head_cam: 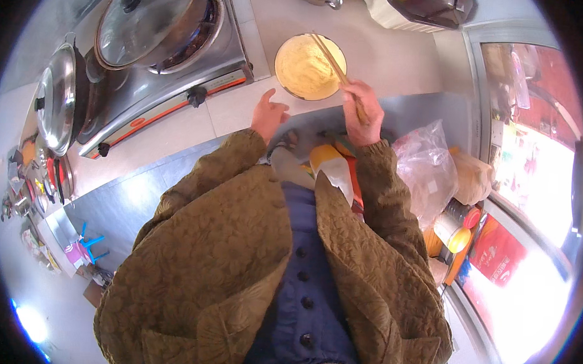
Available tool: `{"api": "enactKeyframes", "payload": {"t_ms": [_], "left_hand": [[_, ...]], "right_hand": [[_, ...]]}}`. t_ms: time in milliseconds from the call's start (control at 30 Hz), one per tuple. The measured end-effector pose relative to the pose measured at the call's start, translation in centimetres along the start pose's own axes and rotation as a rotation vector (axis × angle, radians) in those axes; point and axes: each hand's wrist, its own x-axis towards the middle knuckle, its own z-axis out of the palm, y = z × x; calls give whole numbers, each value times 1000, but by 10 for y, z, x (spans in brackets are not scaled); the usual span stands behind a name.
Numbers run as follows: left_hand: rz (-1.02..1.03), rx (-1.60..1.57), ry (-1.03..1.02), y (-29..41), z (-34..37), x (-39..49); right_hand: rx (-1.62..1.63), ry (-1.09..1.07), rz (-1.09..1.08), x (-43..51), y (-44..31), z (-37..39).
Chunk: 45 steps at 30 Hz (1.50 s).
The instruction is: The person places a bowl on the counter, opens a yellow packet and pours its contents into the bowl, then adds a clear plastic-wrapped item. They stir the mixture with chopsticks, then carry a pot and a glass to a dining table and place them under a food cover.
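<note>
A round bowl [302, 69] holding a pale yellow, flour-like mass stands on the tiled counter [241, 103] near its front edge. My right hand [363, 112] grips a pair of wooden chopsticks [330, 58] at the bowl's right side; they slant up and left over the bowl, and their far ends lie near its upper rim. At the bowl's lower left, my left hand [270, 114] is held with its fingers apart and nothing in it, not touching the bowl.
At left is a gas stove [164, 100] with a large glass-lidded pot [145, 23]; a lidded wok [58, 99] stands beside it. A tray-like container [403, 12] sits at the back right. Plastic bags [424, 167] and jars [451, 231] are at right, near a window.
</note>
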Motion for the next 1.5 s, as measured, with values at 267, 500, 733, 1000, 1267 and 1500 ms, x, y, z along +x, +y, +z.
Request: {"api": "enactKeyframes", "payload": {"t_ms": [267, 500, 733, 1000, 1267, 1500], "left_hand": [[-36, -36, -57, -57, -43, -27], [-138, -48, 33, -70, -69, -54], [-129, -82, 31, -79, -79, -58], [-103, -17, 69, -79, -94, -59], [-96, -511, -11, -126, -138, -57], [-10, 38, 86, -82, -179, -102]], "right_hand": [[-234, -311, -228, 11, 39, 24], [-372, -298, -344, -11, 54, 36], [-586, -469, -345, -20, 63, 51], [-619, -520, -323, -17, 62, 56], [-681, -587, -247, -21, 64, 50], [-603, -408, -200, -40, 44, 21]]}}
